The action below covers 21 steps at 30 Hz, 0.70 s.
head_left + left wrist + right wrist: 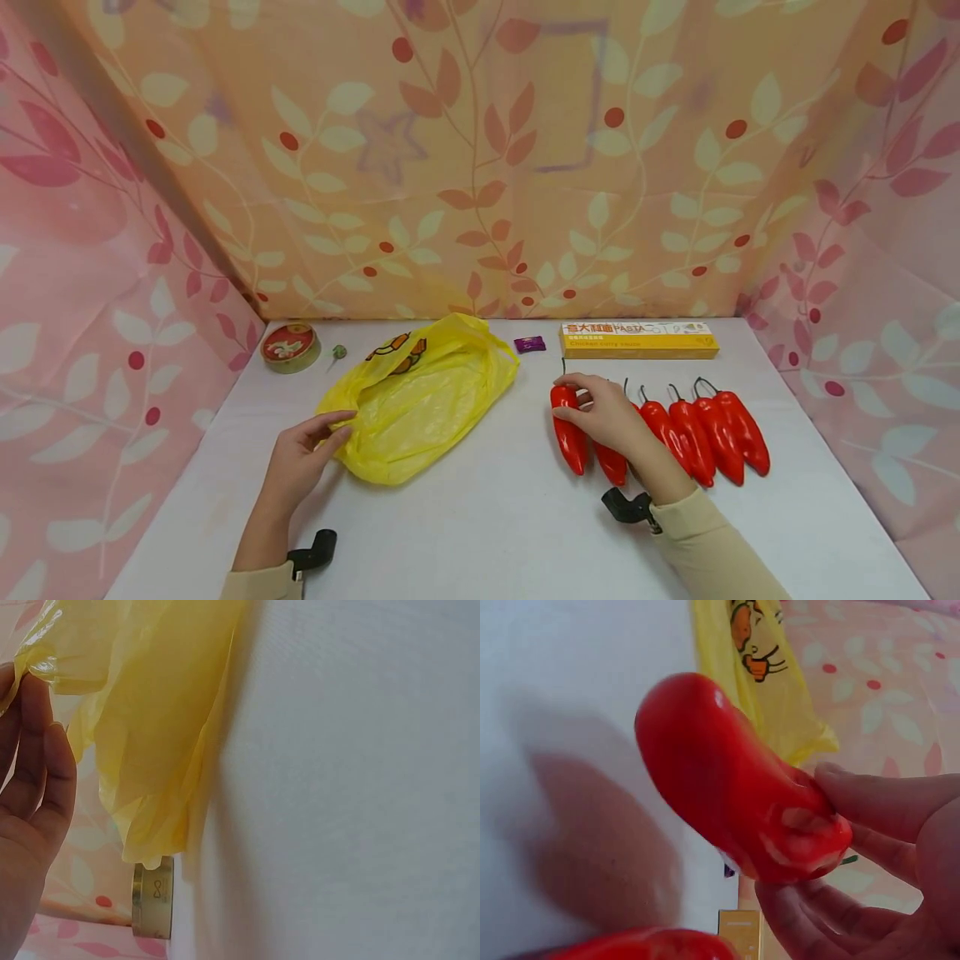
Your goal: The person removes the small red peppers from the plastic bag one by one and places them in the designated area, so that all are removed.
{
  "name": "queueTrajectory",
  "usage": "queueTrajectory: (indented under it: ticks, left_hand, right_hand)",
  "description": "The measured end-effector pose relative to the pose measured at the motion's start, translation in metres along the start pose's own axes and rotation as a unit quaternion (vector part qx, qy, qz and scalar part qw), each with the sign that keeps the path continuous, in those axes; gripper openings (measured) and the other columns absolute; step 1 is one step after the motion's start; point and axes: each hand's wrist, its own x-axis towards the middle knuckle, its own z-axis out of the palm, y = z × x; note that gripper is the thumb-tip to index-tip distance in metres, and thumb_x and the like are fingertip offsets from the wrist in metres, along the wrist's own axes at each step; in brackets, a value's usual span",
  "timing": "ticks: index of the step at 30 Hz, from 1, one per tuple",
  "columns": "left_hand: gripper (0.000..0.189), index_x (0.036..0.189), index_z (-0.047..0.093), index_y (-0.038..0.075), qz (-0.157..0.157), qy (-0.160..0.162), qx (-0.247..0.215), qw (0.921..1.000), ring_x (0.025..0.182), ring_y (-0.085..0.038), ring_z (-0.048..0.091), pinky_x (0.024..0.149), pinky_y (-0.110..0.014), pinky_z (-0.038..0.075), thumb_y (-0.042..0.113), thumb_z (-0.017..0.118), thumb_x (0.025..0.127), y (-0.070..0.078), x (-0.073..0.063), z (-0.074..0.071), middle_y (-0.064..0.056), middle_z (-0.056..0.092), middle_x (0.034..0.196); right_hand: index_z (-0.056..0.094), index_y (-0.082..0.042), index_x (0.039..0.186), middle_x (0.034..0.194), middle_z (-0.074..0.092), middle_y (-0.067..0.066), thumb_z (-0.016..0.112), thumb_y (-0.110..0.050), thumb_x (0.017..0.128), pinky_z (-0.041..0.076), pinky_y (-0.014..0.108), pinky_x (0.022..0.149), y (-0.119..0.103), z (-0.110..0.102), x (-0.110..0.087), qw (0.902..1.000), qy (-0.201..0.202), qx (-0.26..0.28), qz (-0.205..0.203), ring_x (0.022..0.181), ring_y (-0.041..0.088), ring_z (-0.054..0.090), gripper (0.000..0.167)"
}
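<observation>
A yellow plastic bag lies on the white table, its mouth spread open. My left hand pinches the bag's left edge; in the left wrist view the thin yellow film hangs from the fingertips. On the right, my right hand grips a glossy red pepper near its stem end. The right wrist view shows that pepper raised, with its shadow on the tabletop. Several more red peppers lie in a row just right of it, partly hidden by the hand and wrist.
A yellow pasta box lies along the back behind the peppers. Left of it is a small purple packet. A round tin and a green lollipop sit at the back left. Floral cloth walls in the table.
</observation>
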Motion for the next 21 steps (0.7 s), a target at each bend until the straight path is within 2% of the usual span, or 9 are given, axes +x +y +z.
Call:
queueTrajectory:
  ticks: [4,10,17,21]
  left_hand:
    - [0.029,0.122,0.073,0.018,-0.002,0.0,-0.001,1.0,0.096,-0.01,0.056,0.087,-0.007,0.043,0.033,0.068,0.098,0.001,0.0,0.0,-0.003,0.07,0.12]
    - [0.029,0.122,0.073,0.017,-0.007,0.0,-0.003,1.0,0.095,-0.011,0.055,0.085,-0.008,0.045,0.032,0.067,0.098,0.001,-0.001,0.001,-0.003,0.07,0.119]
    - [0.028,0.122,0.073,0.018,-0.002,0.003,-0.003,1.0,0.096,-0.01,0.055,0.087,-0.007,0.043,0.031,0.068,0.098,0.001,-0.002,0.001,-0.002,0.07,0.119]
    - [0.028,0.122,0.073,0.017,0.003,0.004,-0.009,0.9999,0.096,-0.009,0.056,0.087,-0.007,0.044,0.03,0.068,0.098,0.001,-0.001,0.001,-0.003,0.07,0.12]
  right_hand:
    - [0.065,-0.019,0.131,0.113,0.066,0.007,0.081,-0.029,0.087,0.059,0.034,0.073,0.005,0.001,-0.002,0.999,0.0,-0.044,-0.01,0.097,0.025,0.06,0.048]
    - [0.064,-0.022,0.132,0.099,0.061,0.003,0.081,-0.028,0.086,0.055,0.03,0.067,0.01,0.007,-0.001,0.9976,-0.007,-0.069,0.001,0.092,0.023,0.054,0.049]
    - [0.063,-0.019,0.132,0.121,0.063,0.009,0.081,-0.031,0.086,0.059,0.042,0.078,0.014,0.005,-0.002,0.995,-0.001,-0.099,0.004,0.103,0.026,0.057,0.051]
    - [0.065,-0.017,0.132,0.126,0.062,0.012,0.081,-0.032,0.086,0.059,0.047,0.082,0.016,0.005,-0.003,0.9932,0.001,-0.116,0.004,0.109,0.028,0.056,0.05]
